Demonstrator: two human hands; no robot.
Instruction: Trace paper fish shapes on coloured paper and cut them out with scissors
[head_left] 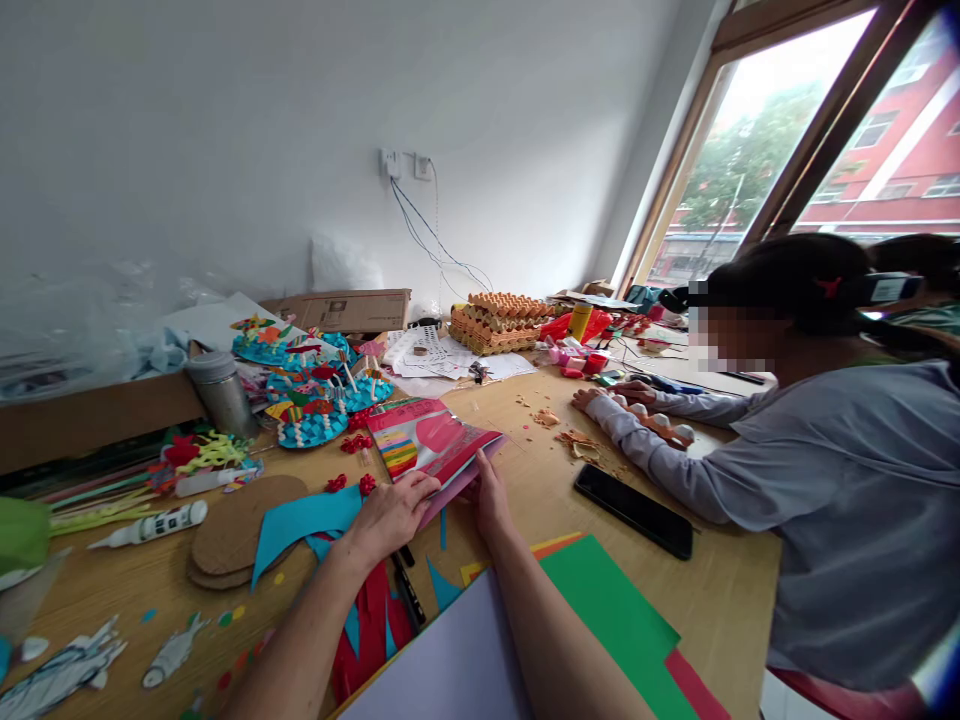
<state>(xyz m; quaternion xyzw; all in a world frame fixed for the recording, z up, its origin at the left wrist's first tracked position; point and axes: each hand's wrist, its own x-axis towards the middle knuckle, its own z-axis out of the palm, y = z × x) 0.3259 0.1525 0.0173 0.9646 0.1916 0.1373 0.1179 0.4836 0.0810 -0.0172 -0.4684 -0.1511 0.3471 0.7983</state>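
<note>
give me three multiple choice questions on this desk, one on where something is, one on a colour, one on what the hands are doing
1. Where is the black phone?
a) on the wooden table, right of the hands
b) on the windowsill
c) inside a cardboard box

2. What colour is the seated person's sleeve?
a) red
b) grey
c) green

3. What state is the pink folded paper in?
a) taped to the wall
b) lying untouched
c) held by the left hand and right hand

Answers:
1. a, it lies flat on the tabletop.
2. b, the sleeve shows grey along the arm.
3. c, both hands grip it above the table.
</note>
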